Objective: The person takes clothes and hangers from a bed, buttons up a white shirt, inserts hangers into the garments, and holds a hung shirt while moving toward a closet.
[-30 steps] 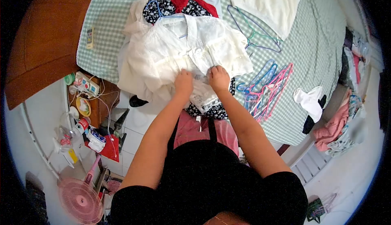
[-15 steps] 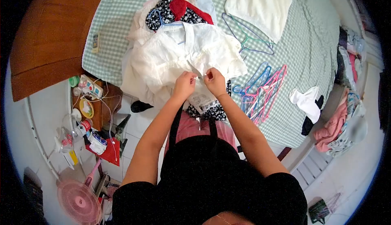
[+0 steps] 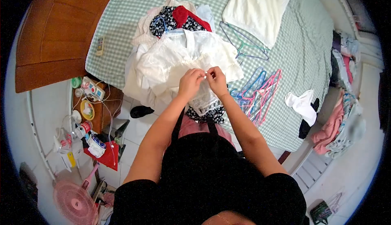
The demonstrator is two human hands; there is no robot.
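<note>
A white blouse point(image 3: 159, 64) lies face up at the bed's near edge, with part of a blue hanger point(image 3: 160, 23) showing at its neck. My left hand point(image 3: 190, 83) and my right hand point(image 3: 217, 80) meet over the middle of its front. Both pinch the fabric there, fingertips nearly touching. Any small fastening between them is too small to make out. Beyond the collar sits a black floral garment with a red part point(image 3: 179, 17). Lace and more black floral cloth point(image 3: 211, 114) hang below my hands.
The bed has a green checked sheet point(image 3: 118, 17). Several pink and blue hangers point(image 3: 260, 92) lie to the right, near a white cloth point(image 3: 300, 104). A cream garment point(image 3: 256, 11) is farther back. A pink fan point(image 3: 75, 204) stands at lower left.
My two hands have come closer together over the blouse front, the left moving slightly right. The whole view has shifted a little.
</note>
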